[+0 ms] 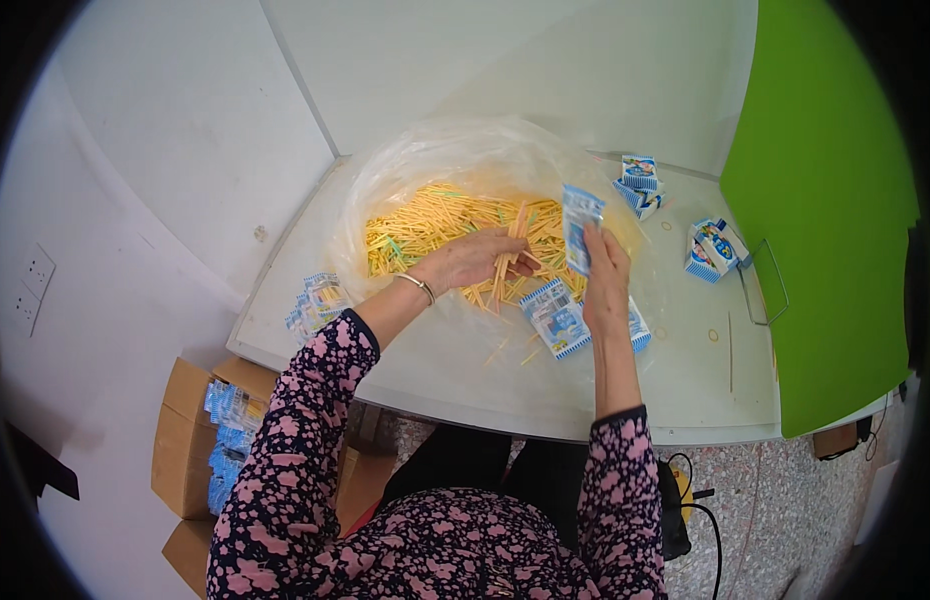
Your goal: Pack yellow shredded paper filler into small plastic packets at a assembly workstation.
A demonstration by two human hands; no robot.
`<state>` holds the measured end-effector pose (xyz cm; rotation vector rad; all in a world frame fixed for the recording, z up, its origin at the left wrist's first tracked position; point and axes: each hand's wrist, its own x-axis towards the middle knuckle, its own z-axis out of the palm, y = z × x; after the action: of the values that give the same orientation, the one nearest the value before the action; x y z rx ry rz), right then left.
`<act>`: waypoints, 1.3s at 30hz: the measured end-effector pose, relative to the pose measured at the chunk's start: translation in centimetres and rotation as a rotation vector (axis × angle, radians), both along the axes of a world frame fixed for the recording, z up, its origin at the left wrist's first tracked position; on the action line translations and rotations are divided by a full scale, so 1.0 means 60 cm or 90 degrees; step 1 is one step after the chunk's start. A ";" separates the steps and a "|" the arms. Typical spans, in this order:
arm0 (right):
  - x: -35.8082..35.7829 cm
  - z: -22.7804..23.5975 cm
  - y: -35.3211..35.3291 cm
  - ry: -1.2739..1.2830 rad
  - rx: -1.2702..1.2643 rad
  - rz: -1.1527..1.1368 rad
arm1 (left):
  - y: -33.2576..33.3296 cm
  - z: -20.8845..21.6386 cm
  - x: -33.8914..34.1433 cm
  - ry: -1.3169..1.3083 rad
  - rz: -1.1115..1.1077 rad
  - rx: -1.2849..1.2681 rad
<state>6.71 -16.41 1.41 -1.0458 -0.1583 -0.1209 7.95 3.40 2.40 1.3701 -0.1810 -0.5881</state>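
A small bunch of thin pale sticks (512,250) is held between the fingers and thumb of my left hand (470,260). Below it lies a heap of thin yellow sticks (425,225), a few of them green, inside a large clear plastic bag (465,145) opened wide on the table. My right hand (607,275) grips an upright blue-and-white packet (582,210) just right of the bunch. Whether that packet holds anything cannot be made out. Under my hands, at the bag's near side, flat blue-and-white packets (557,322) lie on the plastic, partly covered by my right wrist.
Several packets (640,175) stand at the back right, with more packets (713,248) beside a bent wire stand (770,285). Partly filled packets (320,300) lie at the table's left edge. A cardboard box (180,440) of packets sits below. A green panel (835,200) borders the right.
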 end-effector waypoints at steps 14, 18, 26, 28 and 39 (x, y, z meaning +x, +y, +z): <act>0.067 -0.026 0.106 0.058 -0.029 0.153 | -0.026 -0.039 0.010 0.126 -0.007 -0.072; 0.072 -0.038 0.103 0.058 -0.030 0.167 | -0.042 -0.032 0.005 0.102 0.032 0.006; 0.052 -0.002 0.022 -0.035 -0.170 0.067 | 0.001 -0.017 0.000 0.010 0.099 0.077; 0.027 0.003 -0.002 -0.008 -0.224 0.068 | 0.005 -0.011 -0.005 -0.115 0.126 0.150; -0.044 -0.023 -0.017 0.072 -0.258 0.167 | 0.013 0.004 -0.010 -0.286 0.150 0.326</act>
<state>4.06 -17.44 0.03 -1.4215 -0.2205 0.2164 7.36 4.17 2.61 1.9817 -0.2352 -0.1173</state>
